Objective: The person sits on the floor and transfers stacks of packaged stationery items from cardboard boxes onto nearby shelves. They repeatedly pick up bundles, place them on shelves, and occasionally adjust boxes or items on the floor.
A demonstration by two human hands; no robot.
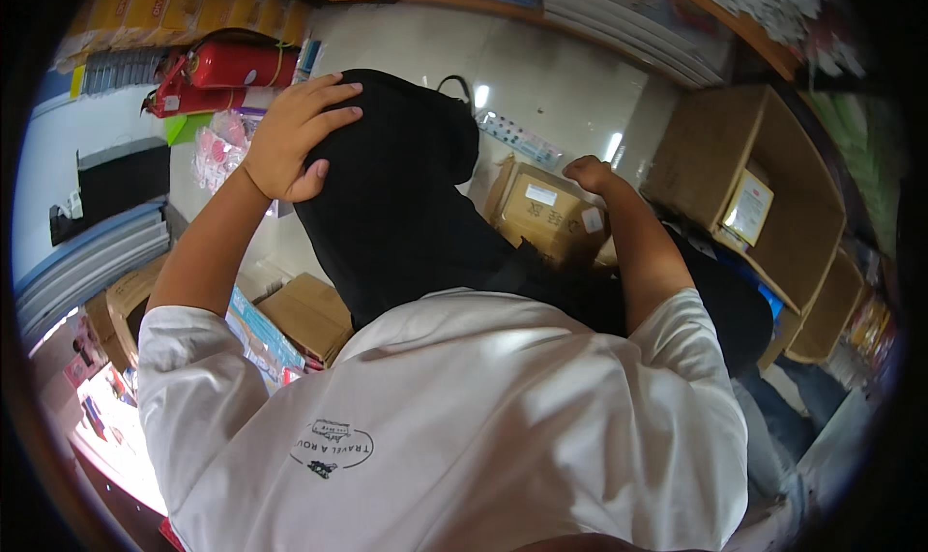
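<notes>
My left hand (302, 131) lies on my bent left knee in black trousers (396, 156), its fingers spread and holding nothing. My right hand (590, 174) is at the far right corner of a brown cardboard box (546, 209) on the floor, its fingers curled. What those fingers hold, if anything, is hidden. White labels and dark print mark the top of this box. Just beyond it lies a clear strip package with small dark dots (520, 138).
Red fire extinguishers (237, 66) and pink bagged goods (222, 146) stand at the far left. A large open carton (710, 156) is on the right. Another cardboard box (307, 315) sits by my left side. Shelves of stacked goods (619, 25) line the far edge.
</notes>
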